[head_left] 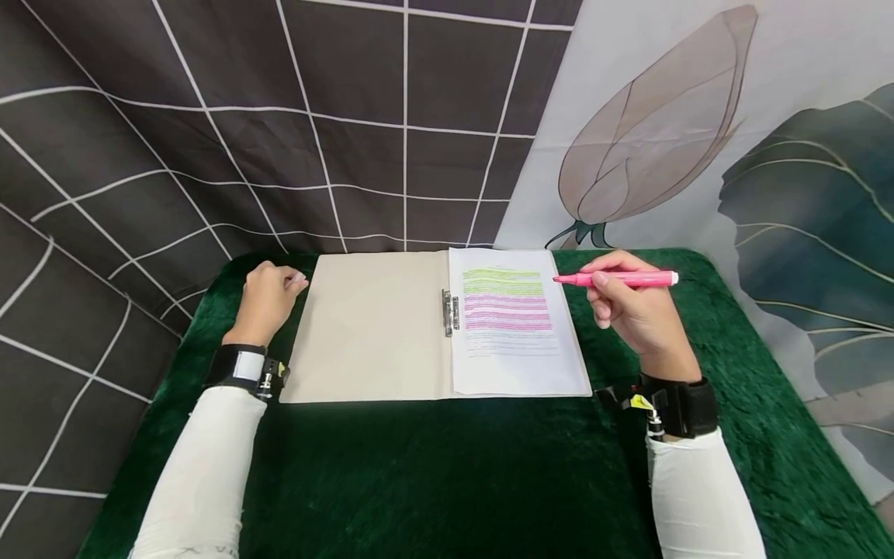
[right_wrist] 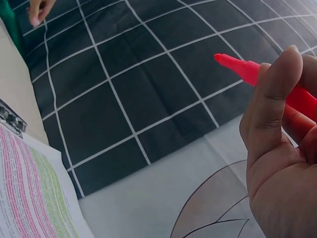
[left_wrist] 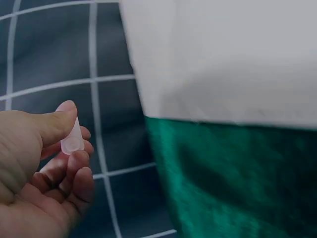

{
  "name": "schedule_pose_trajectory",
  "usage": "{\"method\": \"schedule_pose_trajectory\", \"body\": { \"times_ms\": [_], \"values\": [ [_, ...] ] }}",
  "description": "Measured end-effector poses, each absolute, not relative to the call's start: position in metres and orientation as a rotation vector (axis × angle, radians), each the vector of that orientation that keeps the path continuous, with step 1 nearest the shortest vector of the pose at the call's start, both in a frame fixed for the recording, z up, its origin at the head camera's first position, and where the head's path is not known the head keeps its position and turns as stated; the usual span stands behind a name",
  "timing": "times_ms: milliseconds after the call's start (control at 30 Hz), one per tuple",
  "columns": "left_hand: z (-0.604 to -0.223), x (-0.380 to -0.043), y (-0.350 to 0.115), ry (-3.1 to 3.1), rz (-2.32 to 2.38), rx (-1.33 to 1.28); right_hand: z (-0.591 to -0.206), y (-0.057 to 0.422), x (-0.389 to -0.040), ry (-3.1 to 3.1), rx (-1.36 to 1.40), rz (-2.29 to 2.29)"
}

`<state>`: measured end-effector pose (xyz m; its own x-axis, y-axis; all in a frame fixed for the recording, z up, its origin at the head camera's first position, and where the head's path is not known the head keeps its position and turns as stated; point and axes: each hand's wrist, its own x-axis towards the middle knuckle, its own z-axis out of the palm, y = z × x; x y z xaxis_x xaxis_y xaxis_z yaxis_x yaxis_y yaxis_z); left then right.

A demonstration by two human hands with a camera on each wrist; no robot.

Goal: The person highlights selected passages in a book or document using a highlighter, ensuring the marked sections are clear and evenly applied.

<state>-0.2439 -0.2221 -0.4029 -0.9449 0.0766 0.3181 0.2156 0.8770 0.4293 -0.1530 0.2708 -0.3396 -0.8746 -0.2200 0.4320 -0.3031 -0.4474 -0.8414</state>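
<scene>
My right hand grips a pink highlighter beside the right edge of the printed sheet. Its pink tip is bare and points left, level with the top of the page. Left of the open folder, my left hand pinches a small translucent white cap between thumb and fingers. On the sheet, the upper lines are marked green and the middle ones pink, while the lowest lines are plain. A metal clip at the fold holds the sheet on the folder's right side.
A dark green plush cloth covers the table under the folder. Behind it hangs a dark backdrop with a white grid, and to the right a pale backdrop with a large printed flower. Each wrist wears a black strap with a camera.
</scene>
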Motion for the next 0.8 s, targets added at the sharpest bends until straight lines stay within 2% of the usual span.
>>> {"method": "schedule_pose_trajectory", "body": {
  "times_ms": [433,600,800],
  "values": [
    [-0.424,-0.248,-0.246,-2.887,-0.658,-0.054,-0.344,0.270,-0.157,-1.732,0.691,2.505],
    [-0.426,-0.251,-0.248,-2.962,-0.647,0.075,-0.342,0.272,-0.157,-1.746,0.665,2.491],
    [-0.426,-0.257,-0.246,-3.019,-0.652,0.114,-0.341,0.276,-0.156,-1.680,0.690,2.509]
  ]
}}
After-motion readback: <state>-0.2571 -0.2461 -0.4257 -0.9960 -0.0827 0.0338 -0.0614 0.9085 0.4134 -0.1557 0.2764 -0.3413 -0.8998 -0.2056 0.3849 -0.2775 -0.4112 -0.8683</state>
